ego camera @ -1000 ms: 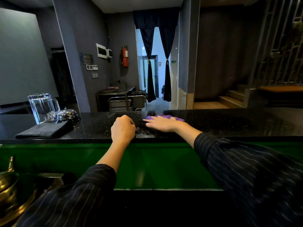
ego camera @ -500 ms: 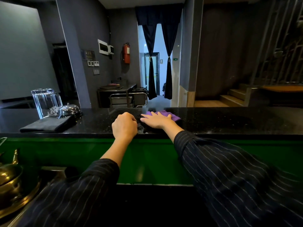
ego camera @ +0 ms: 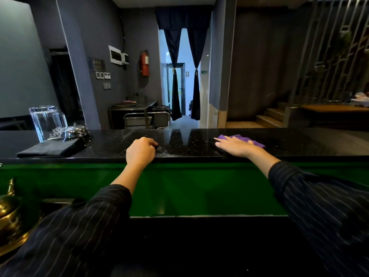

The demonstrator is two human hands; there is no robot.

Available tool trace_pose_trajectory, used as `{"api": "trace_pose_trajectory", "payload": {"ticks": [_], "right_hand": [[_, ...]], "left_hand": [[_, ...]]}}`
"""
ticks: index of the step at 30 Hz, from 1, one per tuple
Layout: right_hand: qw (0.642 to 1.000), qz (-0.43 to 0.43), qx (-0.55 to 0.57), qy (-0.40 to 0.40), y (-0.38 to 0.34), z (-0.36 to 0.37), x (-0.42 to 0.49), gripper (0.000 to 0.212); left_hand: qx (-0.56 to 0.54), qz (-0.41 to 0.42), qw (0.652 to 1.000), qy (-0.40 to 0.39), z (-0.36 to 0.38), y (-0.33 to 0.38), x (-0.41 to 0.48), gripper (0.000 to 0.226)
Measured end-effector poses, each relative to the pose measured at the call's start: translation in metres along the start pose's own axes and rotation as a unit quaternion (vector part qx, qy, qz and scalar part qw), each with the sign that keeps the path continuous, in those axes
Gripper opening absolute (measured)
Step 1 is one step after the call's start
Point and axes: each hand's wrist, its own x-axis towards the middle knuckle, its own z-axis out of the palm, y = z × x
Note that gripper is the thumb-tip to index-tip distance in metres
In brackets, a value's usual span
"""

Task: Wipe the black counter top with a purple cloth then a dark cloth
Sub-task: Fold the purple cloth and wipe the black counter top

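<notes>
Gleaming black counter top (ego camera: 289, 143), dim room.

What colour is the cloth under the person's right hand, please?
Purple cloth, under the flat right hand; head view.

right hand (ego camera: 237, 147), purple cloth (ego camera: 242, 139) now apparently further right

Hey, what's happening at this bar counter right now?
A person in a striped shirt is wiping the black counter top. The right hand lies flat on a purple cloth, pressing it to the surface. The left hand is curled at the counter's near edge, beside a wet-looking patch. A folded dark cloth sits unused at the left, next to a glass pitcher and a service bell.
</notes>
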Motion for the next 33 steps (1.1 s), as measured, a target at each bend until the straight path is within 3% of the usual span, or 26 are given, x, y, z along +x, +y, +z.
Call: {"api": "trace_pose_trajectory", "payload": {"ticks": [5,10,18,22,28,33], "right_hand": [[0.997,0.077,0.005,0.015,0.031,-0.006,-0.014,0.056],[0.986,0.160,-0.026,0.043,-0.010,0.004,0.000,0.061],[0.999,0.004,-0.034,0.038,-0.142,0.037,0.021,0.060],[0.998,-0.053,-0.032,0.021,-0.171,0.045,0.015,0.057],[0.996,-0.082,-0.029,0.013,-0.119,0.033,0.005,0.058],[1.000,-0.007,-0.012,0.021,-0.016,0.007,-0.012,0.058]], "left_hand": [[0.037,0.026,0.999,-0.006,0.007,-0.003,0.000,0.039],[0.095,0.040,0.995,-0.013,0.017,-0.001,-0.001,0.039],[0.163,0.078,0.980,-0.088,0.005,0.007,-0.004,0.042],[0.145,0.078,0.980,-0.113,-0.003,0.006,-0.006,0.043],[0.140,0.083,0.978,-0.131,-0.007,0.003,-0.008,0.042],[0.121,0.058,0.980,-0.144,-0.004,-0.001,-0.002,0.049]]}}
